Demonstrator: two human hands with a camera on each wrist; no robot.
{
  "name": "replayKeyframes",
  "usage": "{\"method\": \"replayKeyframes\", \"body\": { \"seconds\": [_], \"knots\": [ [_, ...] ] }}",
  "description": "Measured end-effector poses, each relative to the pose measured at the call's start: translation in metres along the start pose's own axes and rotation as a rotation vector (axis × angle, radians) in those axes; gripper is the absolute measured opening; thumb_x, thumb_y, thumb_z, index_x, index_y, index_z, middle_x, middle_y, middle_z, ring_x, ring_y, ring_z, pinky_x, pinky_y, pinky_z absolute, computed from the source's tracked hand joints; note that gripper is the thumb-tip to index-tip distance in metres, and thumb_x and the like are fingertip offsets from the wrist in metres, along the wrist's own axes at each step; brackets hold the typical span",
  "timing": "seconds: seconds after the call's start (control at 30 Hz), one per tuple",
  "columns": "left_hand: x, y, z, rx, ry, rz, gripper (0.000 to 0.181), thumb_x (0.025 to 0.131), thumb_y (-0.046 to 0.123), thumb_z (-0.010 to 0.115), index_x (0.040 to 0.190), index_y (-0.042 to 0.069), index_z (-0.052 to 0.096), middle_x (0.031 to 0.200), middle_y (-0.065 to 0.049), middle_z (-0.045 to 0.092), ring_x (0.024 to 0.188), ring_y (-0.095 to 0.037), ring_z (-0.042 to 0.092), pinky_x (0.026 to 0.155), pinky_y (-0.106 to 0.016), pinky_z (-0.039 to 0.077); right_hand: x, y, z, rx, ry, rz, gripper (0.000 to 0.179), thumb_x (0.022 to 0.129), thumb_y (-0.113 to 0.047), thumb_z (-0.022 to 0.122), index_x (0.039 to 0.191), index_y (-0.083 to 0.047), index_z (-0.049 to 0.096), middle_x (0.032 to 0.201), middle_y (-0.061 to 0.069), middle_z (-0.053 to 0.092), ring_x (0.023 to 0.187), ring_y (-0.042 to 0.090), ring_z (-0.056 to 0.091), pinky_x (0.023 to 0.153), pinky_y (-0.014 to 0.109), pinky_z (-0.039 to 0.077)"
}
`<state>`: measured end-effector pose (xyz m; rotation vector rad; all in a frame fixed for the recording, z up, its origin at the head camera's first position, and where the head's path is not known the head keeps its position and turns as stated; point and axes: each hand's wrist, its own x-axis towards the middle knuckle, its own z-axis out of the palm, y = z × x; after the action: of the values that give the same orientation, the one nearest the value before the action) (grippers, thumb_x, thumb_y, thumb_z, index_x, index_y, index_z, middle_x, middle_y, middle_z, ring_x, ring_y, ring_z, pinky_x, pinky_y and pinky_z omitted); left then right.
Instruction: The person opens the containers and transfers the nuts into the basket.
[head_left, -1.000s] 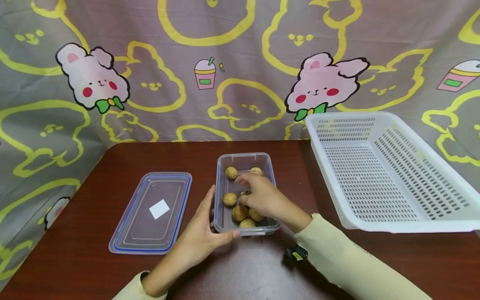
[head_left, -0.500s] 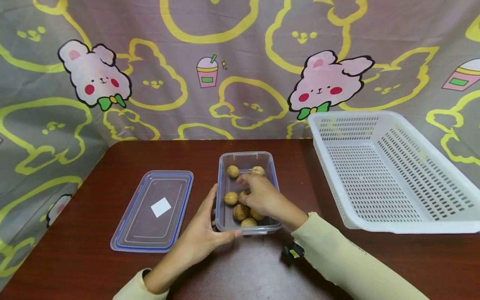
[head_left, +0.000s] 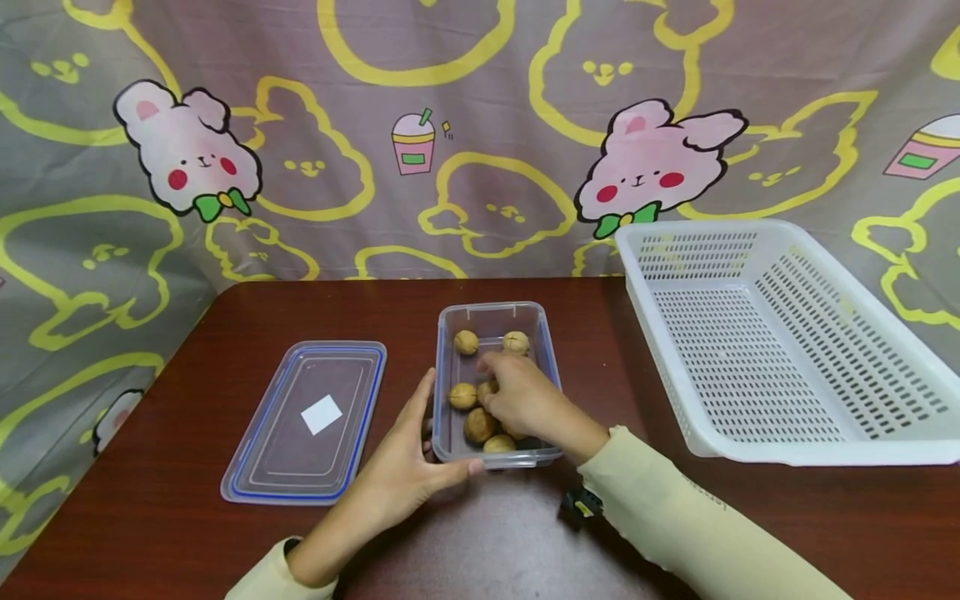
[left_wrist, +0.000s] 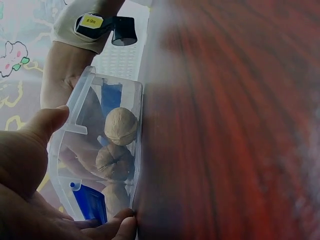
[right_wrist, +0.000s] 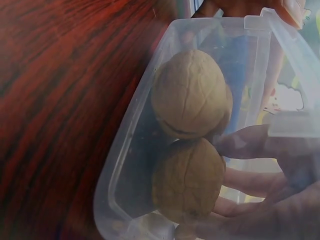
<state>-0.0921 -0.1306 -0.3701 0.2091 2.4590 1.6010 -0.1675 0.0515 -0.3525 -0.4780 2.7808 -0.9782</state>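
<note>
Two sleeves, pale: one at the lower left edge (head_left: 281, 579), one across the lower right (head_left: 675, 500), faint lettering on it, illegible.

Black device (head_left: 579, 506), below the right sleeve; yellow label (left_wrist: 91, 21) with small dark marks, not legible in the left wrist view.

Table (head_left: 487, 542): reddish-brown, grained.

Left hand (head_left: 405, 475), lower centre: thumb apart from the fingers, on the near rim of the box (head_left: 525, 459); fingers round its left side, holding the corner.

Box: clear plastic, lidless, upright on the table, centre of frame. No brand visible.

Right hand (head_left: 525, 396), inside the box: fingers curled down beside a walnut, thumb and forefinger apart; whether they pinch it cannot be told, the hand's back and cloudy plastic hiding the contact.

Walnuts (head_left: 480, 426): at least seven, all in the box; two at the far end, the others nearer, some touching.

Lid (head_left: 300, 458), left of centre: flat on the table, blue seal; white sticker (head_left: 322, 414), no writing discernible.

Basket (head_left: 825, 452), right: white, slotted, unmarked.

Curtain (head_left: 285, 50), behind: rabbit heads and cups, no readable words.

Risks, judged: an off-centre pinch could let a round walnut slip and roll into others; a heavy left thumb could tip the light box.
</note>
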Motion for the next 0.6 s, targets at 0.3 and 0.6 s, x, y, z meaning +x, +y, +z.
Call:
{"method": "replayKeyframes", "body": {
  "seconds": [0.3, 0.6],
  "knots": [
    [-0.0001, -0.0005, -0.0005, -0.014, -0.007, 0.002, 0.126, 0.081, 0.021, 0.093, 0.17, 0.011, 0.003, 0.169, -0.027, 0.025, 0.131, -0.037, 0.06, 0.096, -0.034, 0.06, 0.0004, -0.0003, 0.0012, -0.068, 0.019, -0.002, 0.016, 0.092, -0.002, 0.07, 0.108, 0.001, 0.072, 0.105, 0.014, 0.072, 0.1, 0.027, 0.065, 0.094, 0.046, 0.055],
    [0.0017, -0.002, -0.0017, -0.069, -0.023, 0.007, 0.125, 0.082, 0.016, 0.091, 0.17, 0.013, 0.002, 0.167, -0.027, 0.03, 0.132, -0.038, 0.059, 0.092, -0.031, 0.061, -0.0012, -0.0026, 0.0016, -0.071, 0.036, 0.006, 0.023, 0.092, -0.002, 0.071, 0.114, 0.002, 0.072, 0.112, 0.016, 0.074, 0.108, 0.031, 0.068, 0.097, 0.047, 0.056]
  ]
}}
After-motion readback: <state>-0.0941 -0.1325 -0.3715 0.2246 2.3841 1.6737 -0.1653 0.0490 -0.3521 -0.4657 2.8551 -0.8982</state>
